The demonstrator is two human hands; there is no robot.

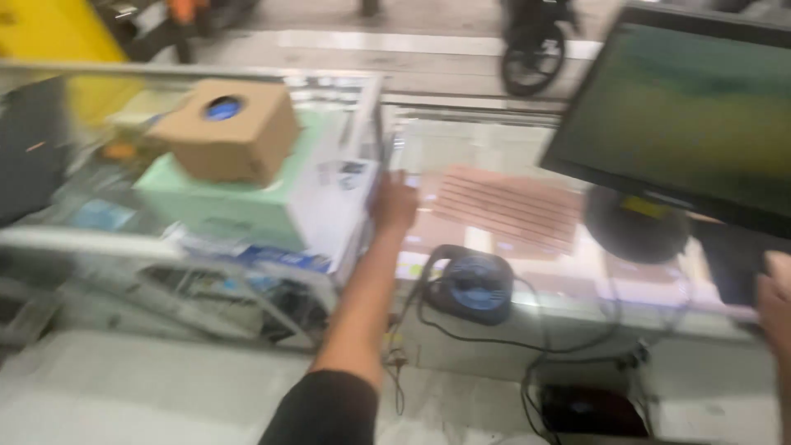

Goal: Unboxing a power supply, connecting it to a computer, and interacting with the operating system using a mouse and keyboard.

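Note:
The view is blurred by motion. My left hand (394, 203) reaches forward to the side of a white and green box (247, 206) on a glass counter (511, 272); it touches or nearly touches the box's right edge, and its fingers are hard to make out. A brown cardboard box (229, 132) with a blue round spot sits on top of the green box. My right hand (776, 305) shows only at the right edge, by a dark flat thing (733, 272) under a monitor (684, 115); its grip is unclear.
A small blue and black fan (471, 284) with a cable lies on the counter. A pink ribbed sheet (511, 206) lies behind it. The monitor's round foot (634, 224) stands at right. A motorbike wheel (531, 58) shows on the street beyond.

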